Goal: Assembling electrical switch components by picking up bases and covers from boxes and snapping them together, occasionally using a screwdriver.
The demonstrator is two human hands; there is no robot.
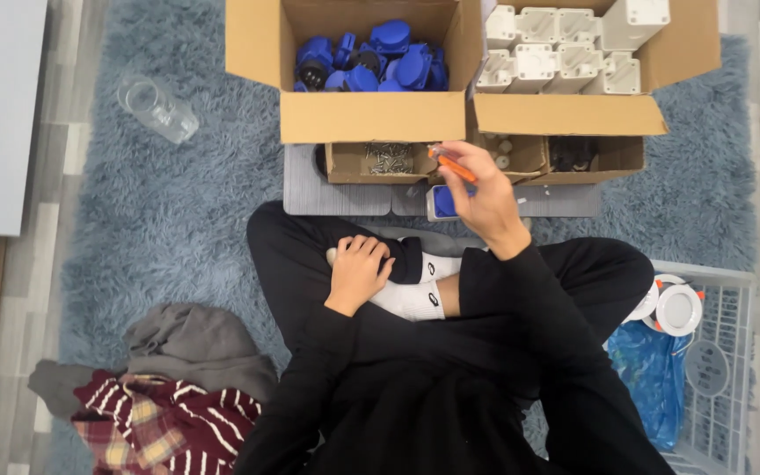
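Note:
I sit cross-legged on a shaggy blue-grey rug. My right hand (483, 195) is raised in front of me, shut on an orange-handled screwdriver (452, 164), just before a small open carton of screws (387, 159). A blue part (443, 201) lies on the grey mat (336, 198) under that hand. My left hand (358, 270) rests curled on my white-socked foot (415, 297), holding nothing.
A big carton of blue plastic parts (371, 60) and one of white plastic housings (565, 57) stand ahead. A clear bottle (157, 107) lies at left. Folded clothes (169, 387) sit at lower left. A white wire basket (714, 369) with round white lamps is at right.

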